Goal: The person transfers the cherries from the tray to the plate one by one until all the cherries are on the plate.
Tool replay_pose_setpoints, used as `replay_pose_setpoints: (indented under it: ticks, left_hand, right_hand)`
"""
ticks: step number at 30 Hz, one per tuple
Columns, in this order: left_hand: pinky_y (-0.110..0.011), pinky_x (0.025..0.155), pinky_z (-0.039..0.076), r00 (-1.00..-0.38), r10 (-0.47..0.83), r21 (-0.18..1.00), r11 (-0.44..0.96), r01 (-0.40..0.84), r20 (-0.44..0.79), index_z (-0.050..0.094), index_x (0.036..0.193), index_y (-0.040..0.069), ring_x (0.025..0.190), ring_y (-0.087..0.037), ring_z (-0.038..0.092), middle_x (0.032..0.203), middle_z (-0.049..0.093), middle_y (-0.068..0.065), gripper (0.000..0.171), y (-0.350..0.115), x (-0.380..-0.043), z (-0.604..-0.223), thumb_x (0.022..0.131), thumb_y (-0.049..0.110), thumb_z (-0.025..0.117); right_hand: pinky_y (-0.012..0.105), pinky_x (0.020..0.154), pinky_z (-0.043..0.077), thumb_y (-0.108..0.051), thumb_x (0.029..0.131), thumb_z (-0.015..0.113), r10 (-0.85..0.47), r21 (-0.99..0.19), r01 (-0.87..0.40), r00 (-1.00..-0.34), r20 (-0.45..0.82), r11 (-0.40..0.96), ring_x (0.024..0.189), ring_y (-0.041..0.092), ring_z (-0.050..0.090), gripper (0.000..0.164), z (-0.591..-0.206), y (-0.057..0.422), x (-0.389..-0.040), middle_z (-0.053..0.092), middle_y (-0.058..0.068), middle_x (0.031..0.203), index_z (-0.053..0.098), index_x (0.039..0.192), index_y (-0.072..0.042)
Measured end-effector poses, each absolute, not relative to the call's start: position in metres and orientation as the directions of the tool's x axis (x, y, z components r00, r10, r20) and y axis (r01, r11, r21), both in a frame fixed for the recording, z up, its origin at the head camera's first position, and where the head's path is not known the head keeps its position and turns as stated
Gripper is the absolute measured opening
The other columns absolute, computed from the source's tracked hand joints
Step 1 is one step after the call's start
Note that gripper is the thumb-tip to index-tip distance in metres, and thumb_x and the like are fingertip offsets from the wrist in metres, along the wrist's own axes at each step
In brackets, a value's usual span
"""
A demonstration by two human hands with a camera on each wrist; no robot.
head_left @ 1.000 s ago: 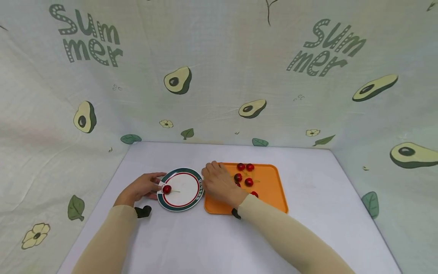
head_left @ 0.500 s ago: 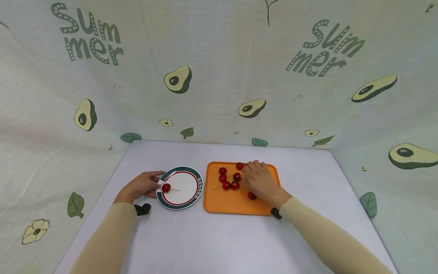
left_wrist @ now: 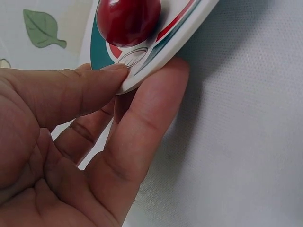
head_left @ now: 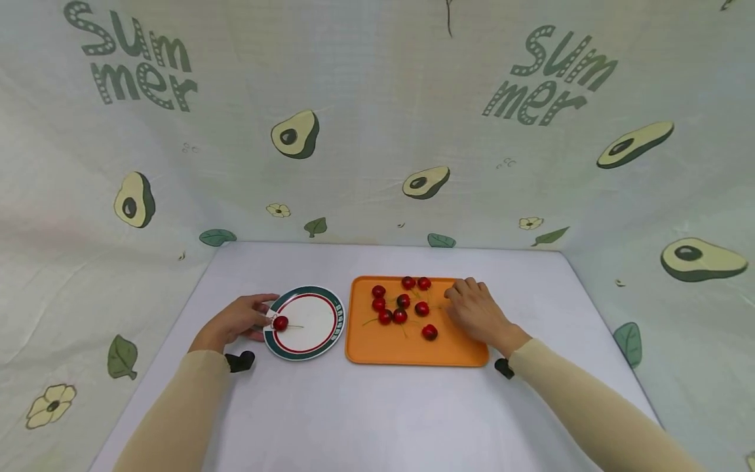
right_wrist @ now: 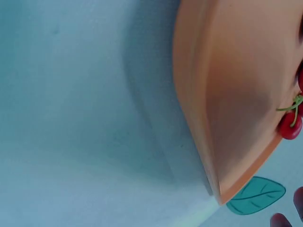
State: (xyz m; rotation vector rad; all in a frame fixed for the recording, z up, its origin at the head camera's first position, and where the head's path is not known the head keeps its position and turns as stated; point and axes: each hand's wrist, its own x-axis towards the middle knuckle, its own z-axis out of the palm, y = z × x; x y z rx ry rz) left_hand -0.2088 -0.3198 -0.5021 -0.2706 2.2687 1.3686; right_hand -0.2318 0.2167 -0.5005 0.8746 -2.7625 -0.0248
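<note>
Left hand [head_left: 238, 319] pinches the plate [head_left: 310, 321], left of the orange tray [head_left: 383, 351].
My thumb is above the rim, fingers beneath — one cherry [head_left: 280, 323] just beside it. The right hand [head_left: 478, 314] bends its fingers at the tray's right side; I can't tell whether they hold anything. More cherries [head_left: 400, 316] lie in the tray. I'd hold the pinch light and level — tilting could roll that cherry.
</note>
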Motion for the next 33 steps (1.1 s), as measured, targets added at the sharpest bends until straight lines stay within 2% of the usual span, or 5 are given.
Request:
replay_pose_setpoints:
  ticks: [6, 13, 18, 25, 33]
  left_hand:
    - [-0.034, 0.071, 0.065, -0.868, 0.063, 0.784, 0.465, -0.411, -0.492, 0.040, 0.161, 0.009, 0.079, -0.022, 0.068, 0.131, 0.049, -0.022, 0.069, -0.322, -0.206, -0.502, 0.098, -0.001, 0.066]
    - [-0.034, 0.070, 0.065, -0.866, 0.067, 0.779, 0.474, -0.410, -0.496, 0.041, 0.161, 0.008, 0.079, -0.022, 0.068, 0.134, 0.049, -0.023, 0.068, -0.320, -0.204, -0.504, 0.098, 0.000, 0.067]
    - [-0.035, 0.071, 0.066, -0.871, 0.060, 0.788, 0.461, -0.409, -0.488, 0.042, 0.160, 0.008, 0.080, -0.022, 0.068, 0.133, 0.050, -0.023, 0.066, -0.318, -0.206, -0.502, 0.100, 0.000, 0.065]
    - [-0.036, 0.072, 0.066, -0.868, 0.060, 0.788, 0.454, -0.417, -0.494, 0.041, 0.161, 0.009, 0.080, -0.022, 0.068, 0.131, 0.050, -0.022, 0.066, -0.316, -0.206, -0.501, 0.100, 0.001, 0.066]
    - [-0.035, 0.072, 0.066, -0.867, 0.046, 0.785, 0.451, -0.425, -0.496, 0.043, 0.160, 0.010, 0.079, -0.023, 0.068, 0.127, 0.049, -0.020, 0.065, -0.318, -0.206, -0.502, 0.100, 0.001, 0.066]
  right_hand:
    - [0.044, 0.089, 0.046, -0.023, 0.099, 0.073, -0.587, 0.077, -0.586, -0.780, 0.214, 0.807, 0.104, 0.030, 0.049, 0.022, -0.506, 0.207, -0.237, 0.058, 0.009, 0.111, 0.068, 0.114, -0.008]
    - [0.041, 0.085, 0.046, -0.021, 0.100, 0.072, -0.628, 0.127, -0.616, -0.751, 0.203, 0.777, 0.101, 0.030, 0.051, 0.016, -0.516, 0.203, -0.240, 0.059, 0.008, 0.104, 0.069, 0.107, -0.008]
    - [0.044, 0.088, 0.049, -0.022, 0.100, 0.073, -0.641, 0.162, -0.620, -0.735, 0.222, 0.767, 0.101, 0.031, 0.052, 0.016, -0.516, 0.202, -0.244, 0.060, 0.008, 0.102, 0.068, 0.104, -0.007]
    - [0.052, 0.099, 0.052, -0.021, 0.100, 0.074, -0.655, 0.164, -0.635, -0.726, 0.208, 0.755, 0.101, 0.031, 0.053, 0.016, -0.515, 0.201, -0.245, 0.060, 0.008, 0.098, 0.067, 0.100, -0.007]
    - [0.050, 0.098, 0.052, -0.020, 0.099, 0.073, -0.659, 0.158, -0.640, -0.722, 0.213, 0.752, 0.099, 0.030, 0.052, 0.015, -0.515, 0.200, -0.245, 0.060, 0.008, 0.098, 0.067, 0.101, -0.007]
